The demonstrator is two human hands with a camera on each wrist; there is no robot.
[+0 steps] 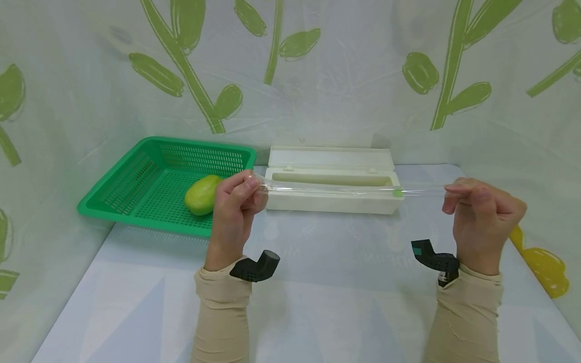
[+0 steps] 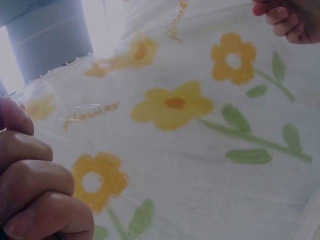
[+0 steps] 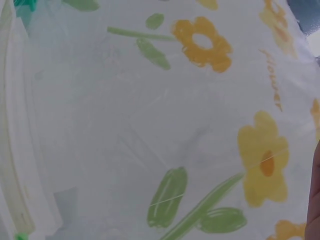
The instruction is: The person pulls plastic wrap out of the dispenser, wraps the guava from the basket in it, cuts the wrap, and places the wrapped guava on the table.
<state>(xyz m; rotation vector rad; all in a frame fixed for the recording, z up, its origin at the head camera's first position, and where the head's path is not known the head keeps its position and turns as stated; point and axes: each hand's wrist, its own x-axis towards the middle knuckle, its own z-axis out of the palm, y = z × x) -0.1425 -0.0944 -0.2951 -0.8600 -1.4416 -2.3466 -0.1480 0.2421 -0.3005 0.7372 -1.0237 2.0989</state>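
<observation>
A clear sheet of cling film (image 1: 327, 190) is stretched nearly level between my two hands, in front of the white dispenser box. My left hand (image 1: 237, 214) pinches its left end, with the fingers curled, beside the green basket's right side. At the other end, my right hand (image 1: 485, 217) grips the film between thumb and fingers, right of the box. In the left wrist view, the curled left hand (image 2: 40, 192) fills the lower left corner. The dispenser box (image 1: 333, 205) stands with its lid (image 1: 331, 157) raised. Whether the film still joins the box cannot be seen.
At the back left, a green perforated basket (image 1: 136, 223) holds a yellow-green mango-like fruit (image 1: 201, 195), partly behind my left hand. A small green piece (image 1: 397, 192) shows at the box's right end. A leaf-patterned white curtain (image 1: 340, 75) hangs behind the pale table (image 1: 336, 312).
</observation>
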